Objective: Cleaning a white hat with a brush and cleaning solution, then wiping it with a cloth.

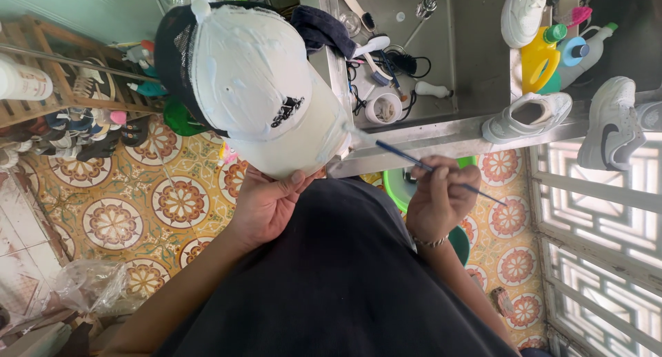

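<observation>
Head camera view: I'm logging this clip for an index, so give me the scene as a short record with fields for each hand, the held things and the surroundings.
left hand: left hand grips the brim of a white cap, holding it up
cap: white front, black mesh back, coated with pale paste
right hand: right hand holds a thin blue brush, its tip at the brim edge
behind: steel sink with brushes; white sneakers on its edge
floor: patterned tile floor

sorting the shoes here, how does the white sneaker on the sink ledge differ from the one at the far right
The sneaker on the ledge is plain white and shows its open top and insole. The far-right sneaker has a dark side mark, shows its side, and sits on the white grille, not the steel. Both are white.
</observation>
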